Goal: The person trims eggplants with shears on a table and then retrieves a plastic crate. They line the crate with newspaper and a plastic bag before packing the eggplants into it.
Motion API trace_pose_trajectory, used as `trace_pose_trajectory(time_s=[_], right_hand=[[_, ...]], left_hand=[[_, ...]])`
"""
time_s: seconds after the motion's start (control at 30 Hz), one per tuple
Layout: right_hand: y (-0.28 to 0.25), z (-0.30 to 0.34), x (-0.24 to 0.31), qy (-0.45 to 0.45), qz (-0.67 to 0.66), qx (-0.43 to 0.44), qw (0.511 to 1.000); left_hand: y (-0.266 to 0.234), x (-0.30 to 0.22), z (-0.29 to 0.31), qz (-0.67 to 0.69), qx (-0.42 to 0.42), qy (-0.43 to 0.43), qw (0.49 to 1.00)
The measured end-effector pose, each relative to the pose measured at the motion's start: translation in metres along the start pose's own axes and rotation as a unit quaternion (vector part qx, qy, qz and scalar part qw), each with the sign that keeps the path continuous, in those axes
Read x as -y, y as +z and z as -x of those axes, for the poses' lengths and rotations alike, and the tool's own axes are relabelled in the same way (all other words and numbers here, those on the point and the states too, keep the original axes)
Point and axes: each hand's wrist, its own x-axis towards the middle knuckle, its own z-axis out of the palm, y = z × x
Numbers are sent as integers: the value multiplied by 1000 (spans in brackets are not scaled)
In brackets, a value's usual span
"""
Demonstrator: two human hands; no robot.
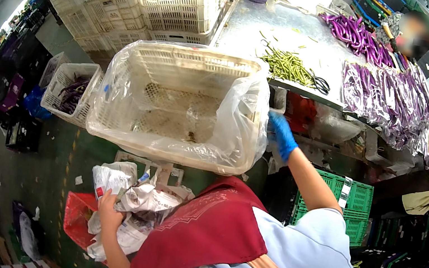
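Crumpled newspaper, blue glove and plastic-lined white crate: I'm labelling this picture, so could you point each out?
Crumpled newspaper (149,201): head view, on its printed middle.
Blue glove (283,136): head view, on its upward-facing side.
Plastic-lined white crate (189,80): head view, on its far inner wall.

Tabletop (247,23) glare, dark bowed edges

Dark red apron (205,226), light blue shirt (314,250), bright blue glove (283,137)

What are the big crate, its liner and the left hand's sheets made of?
Crate: probably molded plastic; dull, off-white, regularly slotted. Liner: likely thin plastic film; clear, glossy, wrinkled. Sheets: apparently newsprint; matte, crumpled, print-covered.
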Motion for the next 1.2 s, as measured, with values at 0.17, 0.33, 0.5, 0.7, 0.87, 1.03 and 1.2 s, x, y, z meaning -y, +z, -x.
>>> trace_pose_trajectory(time_s=[0.17, 0.33, 0.5, 0.7, 0.87, 1.03, 1.2], right_hand=[[-10, 44, -39, 120, 117, 168, 971], [-21, 64, -22, 199, 168, 289, 921], [21, 73, -20, 180, -35, 462, 868], [68, 68, -5, 178, -19, 448, 876], [73, 29, 34, -2, -232, 480, 846], [47, -10, 109, -219, -272, 293, 890], [27, -44, 154, -136, -125, 307, 934]], left_hand=[[4, -10, -14, -11, 29, 13, 999], [9, -10, -25, -7, 44, 45, 998], [13, -5, -25, -7, 41, 70, 997], [17, -3, -15, 0, 29, 79, 996], [18, 9, 1, 8, 10, 61, 998], [5, 7, 9, 0, 1, 5, 1000], [12, 24, 35, -23, -13, -25, 999]])
